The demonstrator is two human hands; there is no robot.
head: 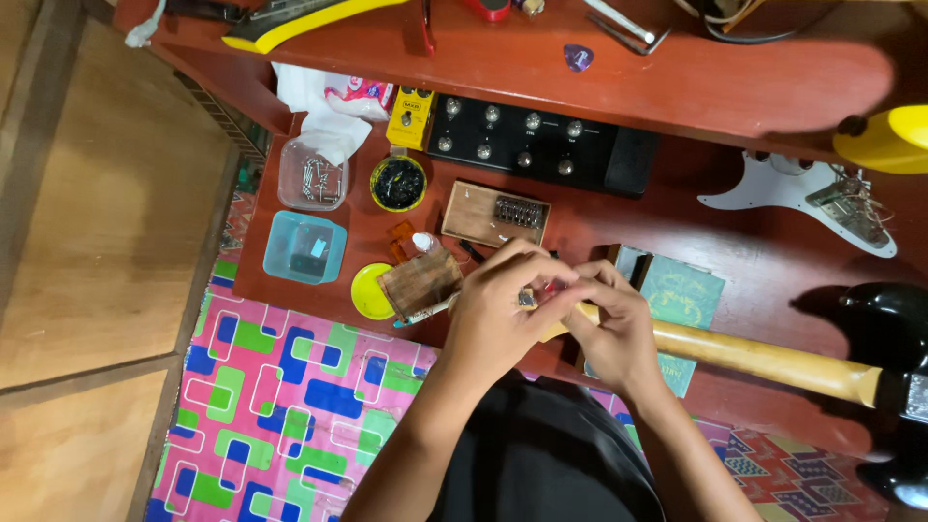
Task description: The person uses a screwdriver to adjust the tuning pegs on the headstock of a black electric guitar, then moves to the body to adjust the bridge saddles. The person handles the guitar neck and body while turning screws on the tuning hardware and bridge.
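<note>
Pinching a small metal part (527, 299) at the head end of a pale guitar neck (754, 360), the left hand (503, 314) has its fingers curled and pressed together over the work. The right hand (614, 324) meets it from the other side, fingertips closed on the same spot, touching the left hand's fingers. What exactly the part is cannot be told; it is small and mostly covered.

The neck runs rightward across the low red table (754, 251) to a black guitar body (894, 329) at the right edge. The hands sit at the table's near edge, just above the person's dark lap. Bare table lies open behind the right hand; left of the left hand the space is crowded.

Just left stands a worn wooden block (420, 280), touching a round yellow lid (367, 293). Beyond is a shallow wooden tray (478, 215), a round yellow-rimmed tub (397, 183) of dark contents, a clear square box (311, 176) and a light blue square box (304, 247). A small yellow pedal box (411, 116) stands beside a long black pedal unit (527, 143). Under the right hand lies a green square package (681, 293). A white pickguard (783, 188) lies far right. A patterned pink mat (280, 396) covers the floor.
</note>
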